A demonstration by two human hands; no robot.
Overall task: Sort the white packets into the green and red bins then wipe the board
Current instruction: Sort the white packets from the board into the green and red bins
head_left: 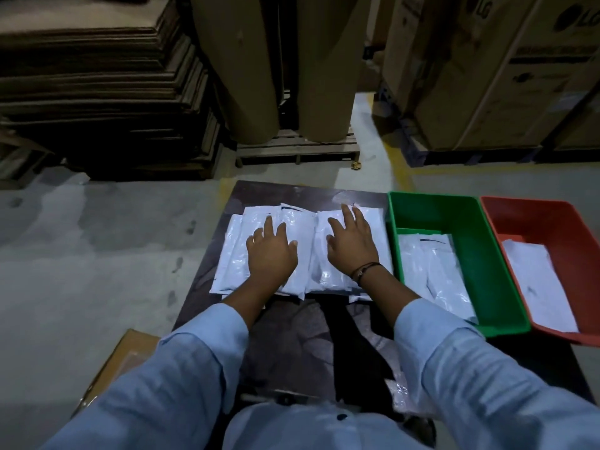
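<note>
Several white packets (233,251) lie spread in overlapping rows on a dark board (305,323). My left hand (271,254) rests flat on the left packets, fingers apart. My right hand (352,243) lies flat on the right packets, fingers spread, a dark band on its wrist. To the right of the board stands a green bin (474,254) with white packets (435,271) inside. Beside it on the far right a red bin (548,225) holds white packets (535,280) too. Neither hand grips anything.
A brown carton (120,362) lies at the board's near left corner. A clear plastic bag (401,397) sits near my lap. Stacked cardboard sheets (97,92), two large paper rolls (276,66) on a pallet and big boxes (487,69) stand behind on the concrete floor.
</note>
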